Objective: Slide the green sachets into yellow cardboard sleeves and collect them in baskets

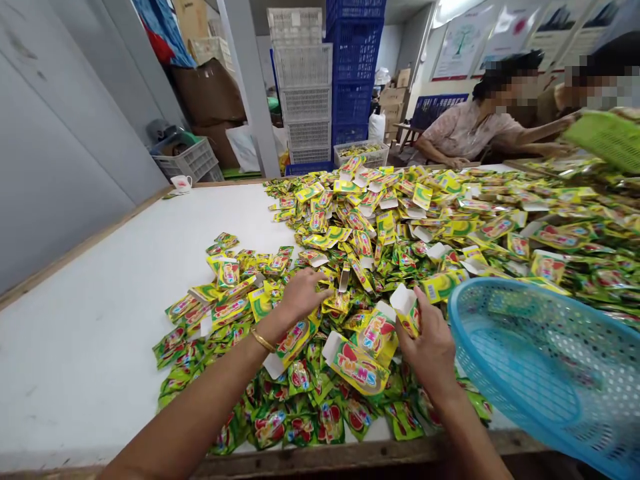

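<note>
My right hand (431, 340) grips a small yellow candy box (411, 319) whose white end flap stands open. My left hand (303, 295), with a gold bangle at the wrist, reaches over the pile with its fingers apart, close to a yellow packet (340, 303). Between my hands lie more yellow boxes marked "Twins", one of them a flat box (356, 363) with its flap out. Below them, along the near edge, are many green sachets (330, 421) with watermelon pictures.
A blue plastic basket (460, 313) stands at the right. The heap of boxes and sachets spreads over the white table (75, 373). A cup (181, 183) sits at the far left edge. Stacked crates (306, 100) rise behind. Two people sit at the far right beside a green basket (605, 137).
</note>
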Action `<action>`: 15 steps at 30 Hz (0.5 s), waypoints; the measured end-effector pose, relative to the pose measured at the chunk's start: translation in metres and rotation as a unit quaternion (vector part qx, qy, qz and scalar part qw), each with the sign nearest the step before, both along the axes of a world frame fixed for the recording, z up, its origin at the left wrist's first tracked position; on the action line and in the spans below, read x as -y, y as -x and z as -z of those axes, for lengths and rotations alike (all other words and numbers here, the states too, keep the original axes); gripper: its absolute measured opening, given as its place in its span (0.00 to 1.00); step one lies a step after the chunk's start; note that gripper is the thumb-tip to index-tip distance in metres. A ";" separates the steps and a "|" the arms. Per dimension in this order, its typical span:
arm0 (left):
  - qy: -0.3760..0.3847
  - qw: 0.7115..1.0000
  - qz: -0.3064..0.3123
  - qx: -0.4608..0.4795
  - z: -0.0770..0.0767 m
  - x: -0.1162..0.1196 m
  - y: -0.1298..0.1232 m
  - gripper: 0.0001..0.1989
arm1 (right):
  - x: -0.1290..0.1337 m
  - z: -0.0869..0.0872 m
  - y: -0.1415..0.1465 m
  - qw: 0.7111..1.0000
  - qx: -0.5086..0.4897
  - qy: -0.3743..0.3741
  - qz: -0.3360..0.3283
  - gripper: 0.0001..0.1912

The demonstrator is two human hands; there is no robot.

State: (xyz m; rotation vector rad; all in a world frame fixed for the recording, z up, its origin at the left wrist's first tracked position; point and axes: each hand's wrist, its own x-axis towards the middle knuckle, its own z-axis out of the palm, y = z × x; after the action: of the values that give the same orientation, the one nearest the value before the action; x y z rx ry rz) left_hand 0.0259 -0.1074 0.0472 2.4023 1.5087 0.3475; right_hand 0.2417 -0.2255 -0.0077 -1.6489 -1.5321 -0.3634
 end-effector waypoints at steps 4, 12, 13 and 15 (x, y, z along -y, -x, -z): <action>0.039 0.997 0.029 -0.060 0.016 -0.006 -0.024 0.17 | 0.017 -0.006 0.018 0.999 0.014 0.030 -0.041 0.30; 0.054 0.998 -0.019 -0.003 0.011 -0.009 -0.037 0.17 | 0.031 -0.005 0.040 0.994 0.017 0.055 -0.098 0.30; 0.029 0.999 -0.030 0.019 0.007 -0.004 -0.032 0.17 | 0.035 -0.007 0.046 0.993 0.020 0.053 -0.108 0.31; -0.013 0.995 -0.052 0.089 -0.001 0.008 -0.015 0.20 | 0.047 -0.009 0.058 0.988 0.030 0.051 -0.141 0.32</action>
State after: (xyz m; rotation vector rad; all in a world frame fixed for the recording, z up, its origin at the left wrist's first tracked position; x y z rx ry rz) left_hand 0.0410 -0.1152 0.0482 2.2490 1.5580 0.5903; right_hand 0.1832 -0.2724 0.0008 -1.4802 -1.8274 -0.1861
